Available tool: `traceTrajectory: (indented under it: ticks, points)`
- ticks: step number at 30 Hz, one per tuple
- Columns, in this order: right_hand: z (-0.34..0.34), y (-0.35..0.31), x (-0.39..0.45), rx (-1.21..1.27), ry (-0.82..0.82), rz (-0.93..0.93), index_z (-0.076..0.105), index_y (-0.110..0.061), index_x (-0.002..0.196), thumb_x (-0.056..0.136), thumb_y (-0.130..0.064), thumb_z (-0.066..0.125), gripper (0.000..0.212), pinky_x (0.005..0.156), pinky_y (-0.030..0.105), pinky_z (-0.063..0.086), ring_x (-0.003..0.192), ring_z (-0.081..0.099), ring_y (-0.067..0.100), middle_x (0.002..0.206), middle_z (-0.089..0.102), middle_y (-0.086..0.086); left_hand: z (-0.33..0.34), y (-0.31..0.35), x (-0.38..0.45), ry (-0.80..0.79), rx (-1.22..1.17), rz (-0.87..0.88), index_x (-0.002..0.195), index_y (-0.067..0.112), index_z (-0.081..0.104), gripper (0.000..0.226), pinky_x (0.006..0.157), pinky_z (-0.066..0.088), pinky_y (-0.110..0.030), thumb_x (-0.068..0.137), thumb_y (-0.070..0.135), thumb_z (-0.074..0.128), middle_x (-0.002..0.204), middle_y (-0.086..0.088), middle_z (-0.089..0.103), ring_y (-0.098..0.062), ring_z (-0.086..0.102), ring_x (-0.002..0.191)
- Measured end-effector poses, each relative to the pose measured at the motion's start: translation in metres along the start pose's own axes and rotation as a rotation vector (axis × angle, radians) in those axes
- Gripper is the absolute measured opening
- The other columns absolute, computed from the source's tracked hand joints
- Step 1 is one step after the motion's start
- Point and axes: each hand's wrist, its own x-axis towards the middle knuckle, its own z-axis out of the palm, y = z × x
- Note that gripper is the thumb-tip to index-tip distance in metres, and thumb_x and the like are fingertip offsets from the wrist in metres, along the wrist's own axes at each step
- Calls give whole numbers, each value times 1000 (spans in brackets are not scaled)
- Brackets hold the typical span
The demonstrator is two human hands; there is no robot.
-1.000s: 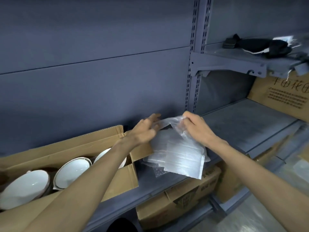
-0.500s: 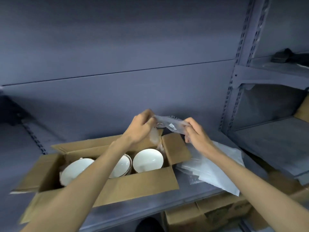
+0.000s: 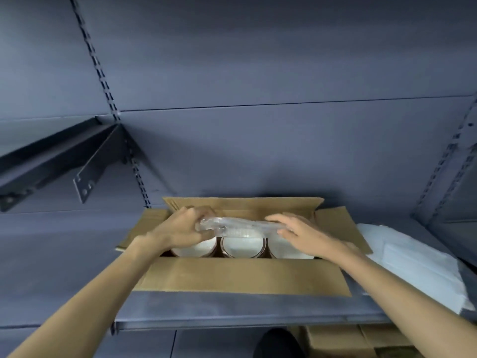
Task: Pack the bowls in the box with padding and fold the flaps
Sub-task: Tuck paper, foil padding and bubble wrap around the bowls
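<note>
Grey shelf (image 3: 232, 306) carried the open box (image 3: 242, 277) with three bowls (image 3: 241, 247) inside. Padding (image 3: 240, 225) lay lengthwise above them; left hand (image 3: 180, 229) pinched its end, right hand (image 3: 304, 235) rested flat, fingers (image 3: 277, 218) spread.

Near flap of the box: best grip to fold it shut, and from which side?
Grip the near flap at its free front edge, coming from the person's side. It lies folded outward and flat over the shelf, hinged along the box opening, so only that edge lifts. Both hands are busy with padding.
</note>
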Motion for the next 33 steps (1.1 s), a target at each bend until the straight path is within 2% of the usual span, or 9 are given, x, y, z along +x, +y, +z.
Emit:
traceTrajectory:
  ticks: [4,7,11,16,19,22,24,30,33]
  points:
    - [10,-10,5,-76,-53,-23,57,-40,106,100,-24,52,17,86,46,54,91,63,8,95,65,-17,8,-19,-18,-2,-17,-37,103,25,69,23,85,37,-18,96,17,49,100,12,69,-3,56,96]
    - [15,-9,5,-136,-130,-17,72,-33,99,94,-20,56,21,93,40,50,100,61,7,102,60,-20,16,-27,-18,-65,23,-9,102,13,76,28,75,39,-6,90,1,53,95,1,72,-6,61,88]
    - [20,-7,-3,-223,-159,80,77,-32,90,96,-31,54,23,92,30,35,110,48,7,102,51,-18,25,-29,-18,-158,-31,12,96,14,74,27,73,42,-7,85,-4,58,86,28,65,9,58,85]
    - [15,-26,-14,-157,-230,239,57,-12,86,93,-47,35,42,95,45,45,99,55,24,97,62,3,24,-28,-17,-218,4,-118,65,37,69,32,89,35,-20,90,18,61,69,29,60,3,54,84]
    - [13,-39,-17,-178,-254,226,55,-19,89,87,-60,19,54,91,44,45,95,56,23,91,62,-2,14,-16,-25,-291,-11,-193,54,43,61,40,95,40,-28,91,29,58,92,11,68,-22,53,116]
    - [13,-45,-13,-240,-271,274,53,-14,92,83,-71,12,71,93,45,45,94,58,29,94,62,8,3,1,-37,-405,8,-316,103,44,67,21,106,33,-35,96,46,48,138,-4,52,-25,34,139]
    - [13,-47,-7,-252,-304,337,56,-8,95,81,-78,10,85,96,46,46,88,56,30,91,59,14,0,6,-45,-473,-13,-367,131,34,50,37,96,29,-30,98,51,42,129,4,42,-19,37,125]
    - [6,-55,8,-181,-355,493,50,-32,39,87,-80,9,80,63,31,31,55,36,12,38,42,-16,-12,17,-54,-489,103,-337,143,17,35,42,116,19,-32,106,38,33,155,-2,29,-24,21,149]
    - [6,-52,6,-196,-385,568,61,-38,56,77,-90,4,79,77,34,40,75,53,14,70,61,-17,-21,39,-55,-499,6,-429,152,1,21,58,117,17,-32,107,38,24,164,-16,15,-27,14,151]
